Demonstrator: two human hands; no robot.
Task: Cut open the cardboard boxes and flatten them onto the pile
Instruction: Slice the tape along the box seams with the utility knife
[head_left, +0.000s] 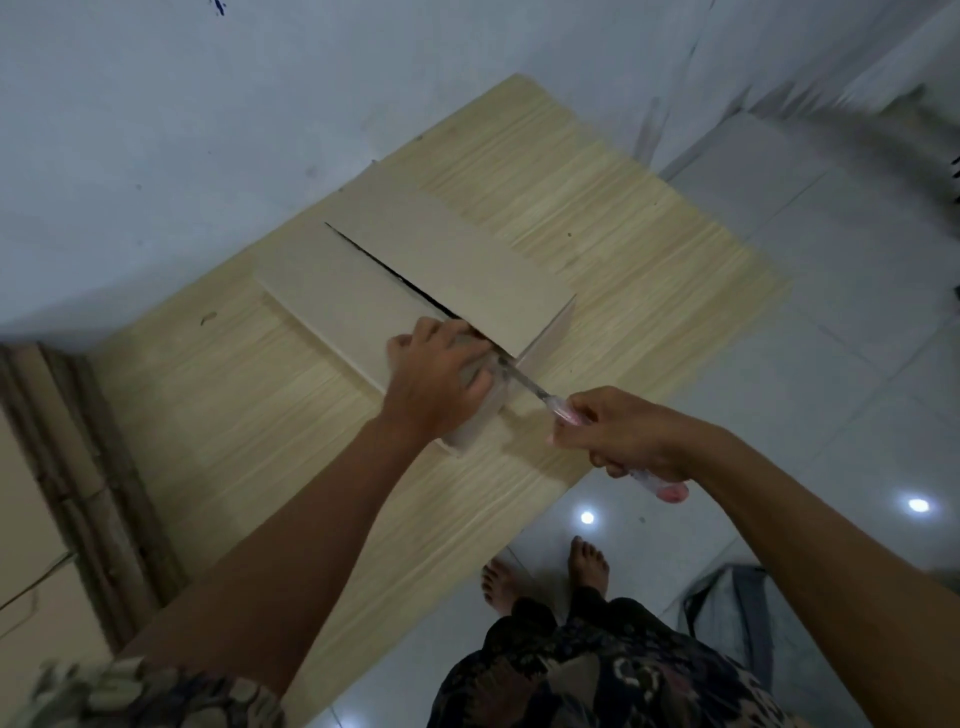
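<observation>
The cardboard box lay on the counter. The left hand pressed its near end, fingers relaxed. The right hand, fingers curled, gripped the knife at the box's seam.

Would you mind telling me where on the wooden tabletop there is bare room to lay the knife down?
The pale wood-grain tabletop is bare left of the brown cardboard box, toward the stacked cardboard pile, and beyond the box at the far right corner. It is crowded at the box's near end, where the left hand rests and the right hand grips the pink-handled knife.
</observation>
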